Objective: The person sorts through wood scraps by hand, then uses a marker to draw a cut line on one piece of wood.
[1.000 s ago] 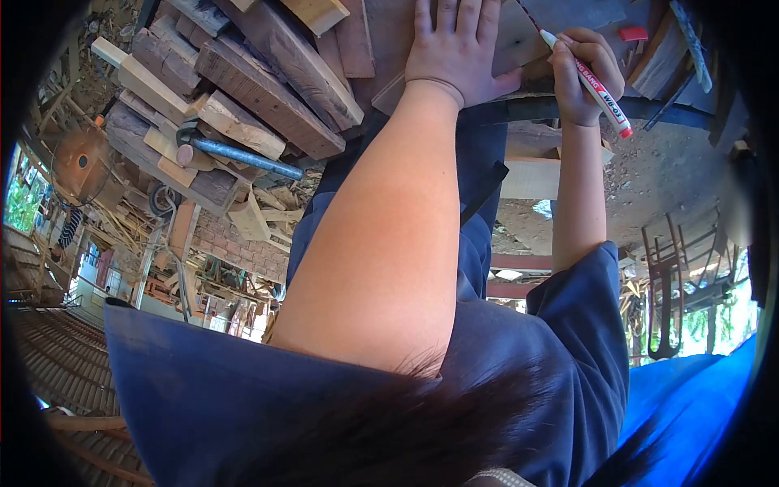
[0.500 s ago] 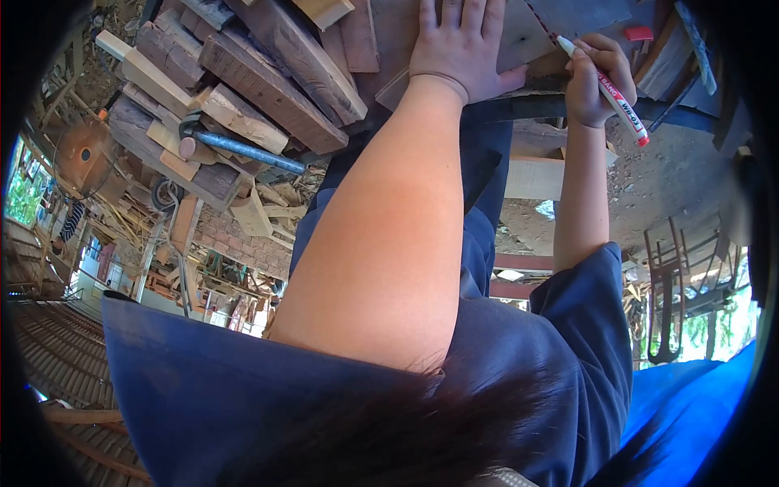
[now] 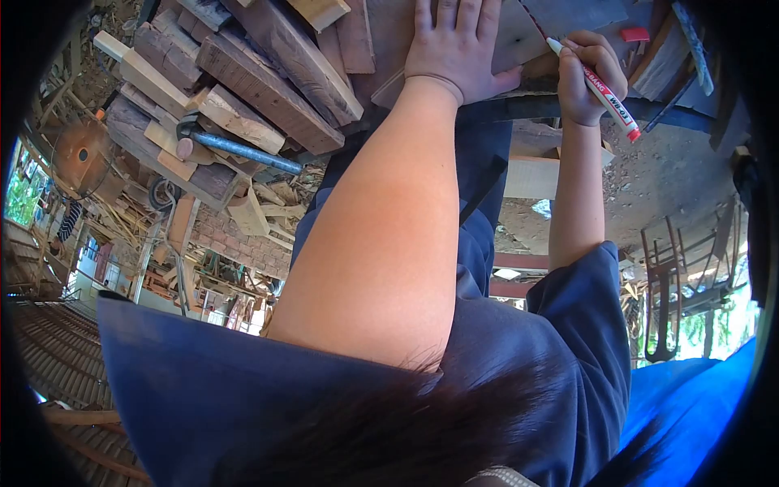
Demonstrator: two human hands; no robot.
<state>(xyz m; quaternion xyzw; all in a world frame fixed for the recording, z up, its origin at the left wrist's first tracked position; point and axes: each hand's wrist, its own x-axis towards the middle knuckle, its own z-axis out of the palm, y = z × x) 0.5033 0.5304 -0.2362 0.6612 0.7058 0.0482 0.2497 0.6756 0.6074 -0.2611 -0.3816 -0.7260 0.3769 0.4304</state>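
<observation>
My left hand lies flat with its fingers spread on a grey-brown board at the top of the view. In my right hand is a white marker with red print and a red end, pinched between thumb and fingers. Its tip points up and left, right at the lower end of a thin dark red line on the board. A small red object lies just beyond the right hand.
Left of my left hand, rough wood blocks are piled up. A hammer with a blue handle rests on them. A rusty round fan stands farther left. A blue strip lies at the upper right, and a metal frame stands on the right.
My right hand and the marker have shifted slightly left and toward me. My left hand stays flat on the board. The whole view has moved a little.
</observation>
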